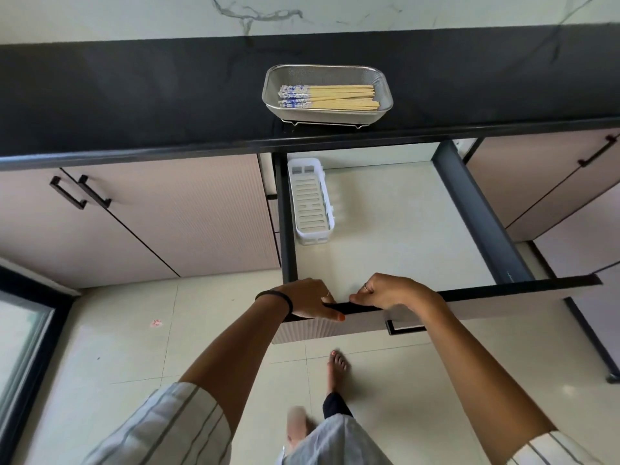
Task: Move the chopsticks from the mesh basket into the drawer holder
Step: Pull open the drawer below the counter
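Chopsticks (328, 96) lay in the mesh basket (385, 102) on the dark counter, upper centre of the frame. Below, the white holder (310, 201) sat at the open drawer's (402, 223) left side. Your left hand (307, 298) and right hand (391, 292) both grasped its front edge, lower centre

Blue-patterned bamboo chopsticks (327, 96) lie flat in the mesh basket (385, 95); white slotted holder (310, 201) seemingly empty in the open drawer (402, 223).
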